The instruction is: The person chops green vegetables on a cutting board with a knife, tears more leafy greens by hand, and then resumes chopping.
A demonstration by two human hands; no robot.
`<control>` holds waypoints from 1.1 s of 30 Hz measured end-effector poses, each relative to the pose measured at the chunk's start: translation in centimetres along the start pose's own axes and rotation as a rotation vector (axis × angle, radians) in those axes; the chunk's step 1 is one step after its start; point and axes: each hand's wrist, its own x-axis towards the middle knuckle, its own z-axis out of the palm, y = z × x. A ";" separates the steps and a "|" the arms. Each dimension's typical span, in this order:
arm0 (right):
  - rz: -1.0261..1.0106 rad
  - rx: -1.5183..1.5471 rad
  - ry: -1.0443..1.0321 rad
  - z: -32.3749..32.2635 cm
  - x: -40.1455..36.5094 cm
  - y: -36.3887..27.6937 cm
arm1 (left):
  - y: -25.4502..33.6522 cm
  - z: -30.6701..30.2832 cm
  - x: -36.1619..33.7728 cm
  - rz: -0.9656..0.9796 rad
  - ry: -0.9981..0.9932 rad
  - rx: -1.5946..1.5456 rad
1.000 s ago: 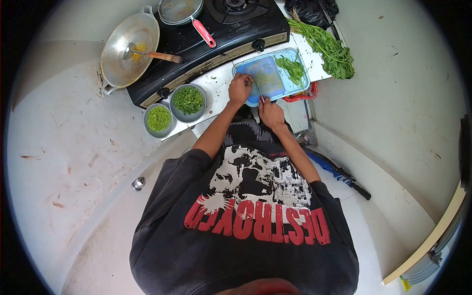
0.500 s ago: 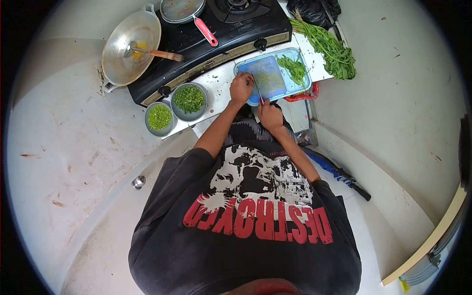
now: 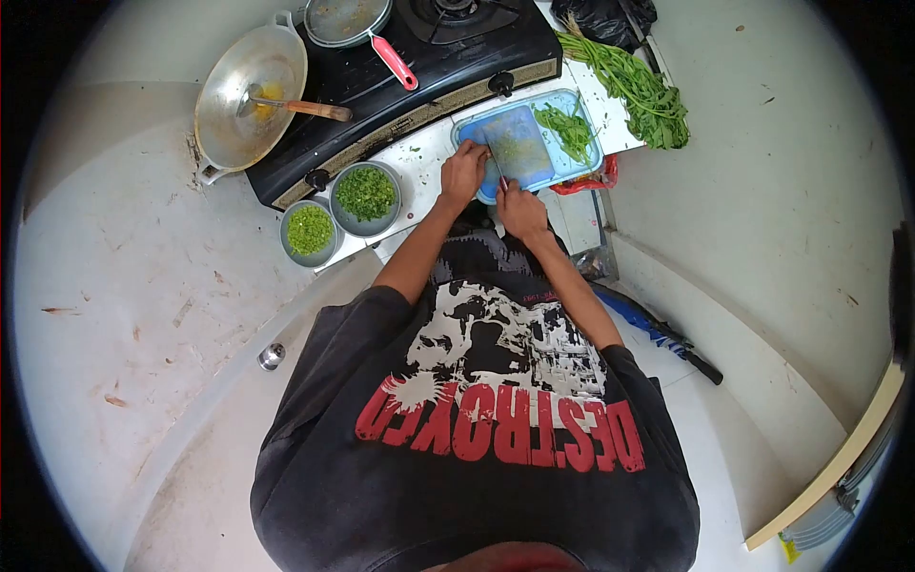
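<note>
Upper centre of frame: our right hand point(image 3: 521, 212) grips knife point(image 3: 497, 164) over blue board point(image 3: 534, 170); left hand point(image 3: 464, 174) curled just beside, pinching what we cannot tell. Sideways knife slip could nick left hand.

Cutting board point(image 3: 537, 173) on tray point(image 3: 576, 171)

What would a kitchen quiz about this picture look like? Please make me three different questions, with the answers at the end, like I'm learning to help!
1. What does the person's right hand hold?
2. True or false: the wooden-handled utensil lies in the red-handled pan.
3. How many grey bowls hold chopped greens?

Key:
1. A knife.
2. False: it rests in the wok.
3. Two.
</note>
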 end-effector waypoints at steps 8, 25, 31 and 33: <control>0.004 0.030 0.039 1.1 0.5 0.1 | 0.4 -0.4 -0.3 -0.059 -0.007 -0.016; 0.012 -0.010 0.003 0.6 -1.1 0.4 | 0.0 0.1 0.1 -0.129 0.027 -0.070; 0.009 -0.040 0.026 0.5 0.5 -0.4 | -0.1 0.2 0.1 -0.131 0.013 -0.067; 0.006 -0.051 0.025 0.4 0.3 -0.2 | -0.1 0.2 0.1 -0.137 0.021 -0.074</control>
